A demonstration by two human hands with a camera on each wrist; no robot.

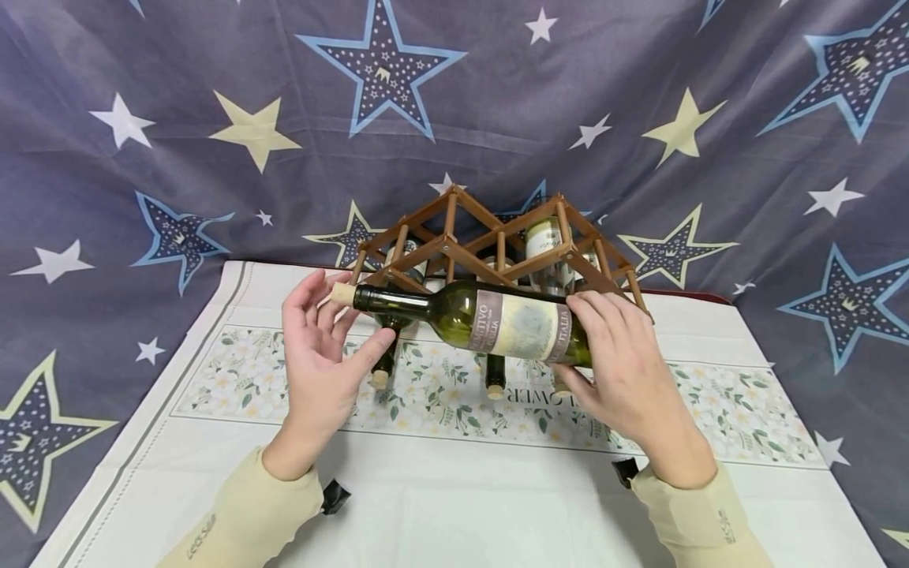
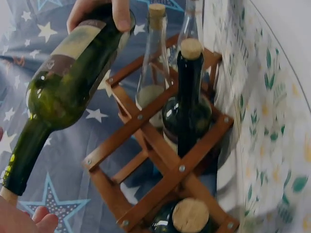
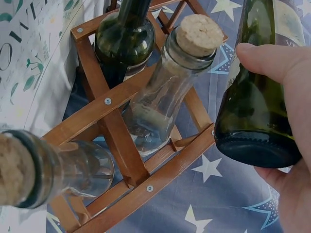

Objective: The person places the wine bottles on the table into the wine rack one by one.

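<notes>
A green glass wine bottle [image 1: 454, 312] with a cream and brown label lies nearly level in the air before the wooden rack, its corked neck to the left. My right hand [image 1: 625, 367] grips it around the base end; in the right wrist view, the thumb lies along the glass above the bottle's bottom [image 3: 262, 150]. Beside the cork [image 1: 343, 294] is my left hand [image 1: 319, 359], its fingers loosely bent behind the cork and its thumb apart below the neck. The brown lattice wine rack [image 1: 450, 241] holds several corked bottles, some green, some clear.
A white tablecloth [image 1: 454, 489] with a printed flower band covers the table. Corked necks, such as the green bottle neck [image 1: 495, 375], stick out of the rack toward me. Behind it hangs a grey-blue star-patterned curtain [image 1: 497, 95]. A clear bottle [image 3: 160, 107] sits in an upper slot.
</notes>
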